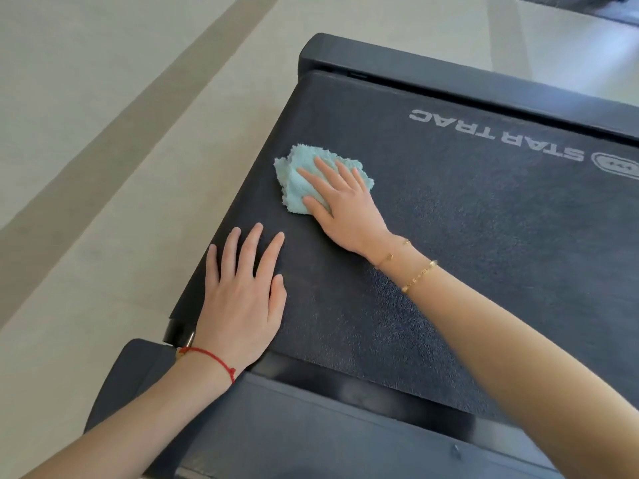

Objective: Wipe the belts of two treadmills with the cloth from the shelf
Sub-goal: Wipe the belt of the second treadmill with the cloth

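A dark textured treadmill belt (449,216) with white "STAR TRAC" lettering fills the middle of the head view. A light blue fluffy cloth (294,178) lies bunched on the belt near its left end. My right hand (342,202) presses flat on the cloth, fingers spread over it. My left hand (242,292) rests flat on the bare belt, closer to me and left of the cloth, fingers apart and holding nothing.
The treadmill's dark side rails run along the far edge (449,81) and the near edge (345,426). Pale tiled floor (103,133) with a darker stripe lies to the left. Part of another dark machine (594,8) shows at the top right.
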A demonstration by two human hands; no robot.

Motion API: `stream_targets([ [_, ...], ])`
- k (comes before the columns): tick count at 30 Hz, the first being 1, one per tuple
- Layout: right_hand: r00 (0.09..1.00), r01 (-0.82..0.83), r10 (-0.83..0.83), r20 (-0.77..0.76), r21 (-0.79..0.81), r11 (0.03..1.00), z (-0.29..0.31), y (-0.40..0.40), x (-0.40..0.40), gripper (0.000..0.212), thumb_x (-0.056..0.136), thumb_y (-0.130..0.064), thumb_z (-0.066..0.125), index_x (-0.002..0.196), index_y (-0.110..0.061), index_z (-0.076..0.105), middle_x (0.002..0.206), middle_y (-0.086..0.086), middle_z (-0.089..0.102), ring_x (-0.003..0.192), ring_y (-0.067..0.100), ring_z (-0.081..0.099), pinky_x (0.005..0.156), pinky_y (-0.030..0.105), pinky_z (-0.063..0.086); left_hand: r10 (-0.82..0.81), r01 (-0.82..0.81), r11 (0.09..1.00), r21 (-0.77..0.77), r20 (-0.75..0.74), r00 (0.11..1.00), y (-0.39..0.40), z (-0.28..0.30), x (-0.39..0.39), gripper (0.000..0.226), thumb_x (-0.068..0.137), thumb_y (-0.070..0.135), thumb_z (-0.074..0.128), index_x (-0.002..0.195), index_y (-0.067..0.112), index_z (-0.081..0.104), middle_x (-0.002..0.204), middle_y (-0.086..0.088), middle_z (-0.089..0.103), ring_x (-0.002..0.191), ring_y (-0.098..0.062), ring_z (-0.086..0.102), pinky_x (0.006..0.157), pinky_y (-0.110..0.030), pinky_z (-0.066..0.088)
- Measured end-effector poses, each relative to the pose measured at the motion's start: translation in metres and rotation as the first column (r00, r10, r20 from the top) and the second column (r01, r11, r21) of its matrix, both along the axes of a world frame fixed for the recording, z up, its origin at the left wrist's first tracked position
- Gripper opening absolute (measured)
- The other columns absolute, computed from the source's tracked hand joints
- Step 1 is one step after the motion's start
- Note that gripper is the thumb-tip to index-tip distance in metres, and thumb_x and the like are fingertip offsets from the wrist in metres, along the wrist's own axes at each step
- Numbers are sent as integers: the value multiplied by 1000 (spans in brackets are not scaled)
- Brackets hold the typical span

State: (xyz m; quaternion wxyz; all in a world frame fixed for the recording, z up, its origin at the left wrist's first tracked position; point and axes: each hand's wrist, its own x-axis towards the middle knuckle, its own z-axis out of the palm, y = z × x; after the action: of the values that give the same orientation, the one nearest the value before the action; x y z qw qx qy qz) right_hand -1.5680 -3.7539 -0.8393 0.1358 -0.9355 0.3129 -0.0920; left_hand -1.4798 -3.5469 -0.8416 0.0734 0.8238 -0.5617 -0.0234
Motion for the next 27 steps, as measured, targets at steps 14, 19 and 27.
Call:
stream_targets([
  [14,927,369,-369,-61,-8,929,5,-64,-98,51,103,-43,33,153,-31,27,163,4,16,150,30,8,122,44,4,-1,1,1000,-25,-5,1000,0,-1,0,56,98,34,25,152,19,36,156,-12,34,143,-38,29,112,-62,29],
  [19,906,412,-410,-108,-3,911,5,-84,-25,53,103,-44,28,154,-30,23,163,5,13,150,32,5,122,47,-1,1,-1,1000,-26,-1,1000,0,-1,0,56,98,34,24,152,19,35,155,-11,34,143,-37,29,114,-61,28],
  [27,1000,13,-13,-23,6,1000,2,8,-67,50,103,-45,32,151,-30,31,161,2,24,149,29,15,122,45,6,-4,4,1000,-27,-15,1000,1,0,2,58,98,37,23,152,20,36,156,-10,34,143,-37,30,113,-60,29],
])
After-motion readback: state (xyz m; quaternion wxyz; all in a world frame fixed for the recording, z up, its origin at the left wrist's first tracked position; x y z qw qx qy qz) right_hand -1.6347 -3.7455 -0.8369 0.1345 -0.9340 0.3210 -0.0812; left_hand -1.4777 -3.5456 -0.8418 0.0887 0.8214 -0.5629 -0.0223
